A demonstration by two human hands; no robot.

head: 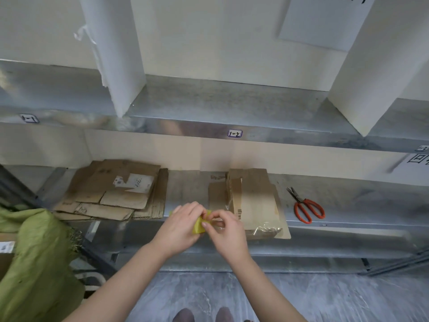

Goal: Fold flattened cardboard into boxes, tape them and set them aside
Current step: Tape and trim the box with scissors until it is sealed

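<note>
A yellow roll of tape (pixel 199 225) is held in front of the metal shelf edge. My left hand (pixel 180 228) grips it from the left. My right hand (pixel 226 231) pinches at its right side with curled fingers, where a clear strip seems to start. Behind my right hand a flattened cardboard box (pixel 255 201) lies on the shelf, with old clear tape and a barcode label on it. A stack of flattened cardboard (pixel 116 194) lies further left on the same shelf.
Red-handled scissors (pixel 306 209) lie on the metal shelf (pixel 359 205) to the right of the box. A green sack (pixel 39 256) stands at the lower left. An upper shelf (pixel 209 105) with white dividers runs overhead. My shoes (pixel 202 314) show on the floor.
</note>
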